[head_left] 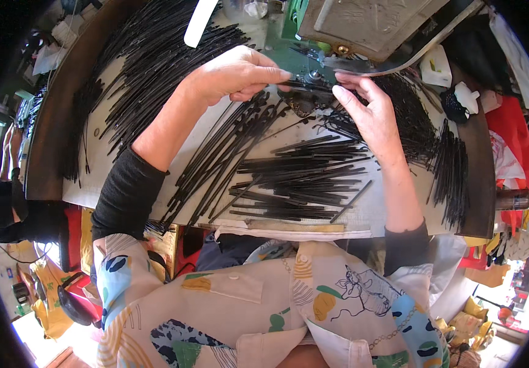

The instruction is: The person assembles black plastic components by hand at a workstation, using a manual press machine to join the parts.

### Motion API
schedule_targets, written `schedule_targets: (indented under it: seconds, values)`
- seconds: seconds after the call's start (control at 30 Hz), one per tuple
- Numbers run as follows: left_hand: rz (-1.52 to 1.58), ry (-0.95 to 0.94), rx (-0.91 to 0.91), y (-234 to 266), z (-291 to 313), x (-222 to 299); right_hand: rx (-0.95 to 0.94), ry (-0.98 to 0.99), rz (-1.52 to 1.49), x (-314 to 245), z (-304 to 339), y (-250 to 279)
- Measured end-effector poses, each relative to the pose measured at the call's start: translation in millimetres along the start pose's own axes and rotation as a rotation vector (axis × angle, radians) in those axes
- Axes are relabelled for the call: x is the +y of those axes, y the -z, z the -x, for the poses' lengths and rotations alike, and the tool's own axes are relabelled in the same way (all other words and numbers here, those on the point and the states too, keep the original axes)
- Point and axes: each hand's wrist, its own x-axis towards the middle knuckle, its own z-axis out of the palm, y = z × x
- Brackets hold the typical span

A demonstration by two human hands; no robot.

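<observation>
My left hand (231,76) is closed in a pinch on one end of a thin black rod (307,86), at the far middle of the table. At its other end, my right hand (372,116) has thumb and fingers closed around the rod. The rod lies roughly level between the hands, against a small metal fitting (315,75) of a green machine. Just below my hands, several loose black rods (234,147) slant across the table, beside a flatter pile of black rods (301,178).
A large heap of black rods (154,67) covers the far left, and another bundle (448,172) lies at the right. The machine's grey metal housing (369,27) overhangs the far side. A raised brown edge (46,141) borders the table's left, and a wooden strip (283,227) its front.
</observation>
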Motion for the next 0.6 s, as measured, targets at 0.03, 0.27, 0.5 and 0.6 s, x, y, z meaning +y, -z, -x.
schedule_targets:
  seconds: [0.03,0.27,0.5,0.6]
  values:
    - [0.002,-0.001,0.003,0,1,-1,-0.015,0.046,0.083,-7,3,-2]
    - [0.184,0.059,-0.202,-13,5,-1,-0.102,0.443,0.525,-33,12,-16]
    - [-0.228,0.032,0.244,17,-4,-23,-0.203,0.038,0.331,-28,15,-10]
    - [-0.809,-0.211,0.384,12,-7,-39,-0.299,-0.169,0.090,-25,14,-9]
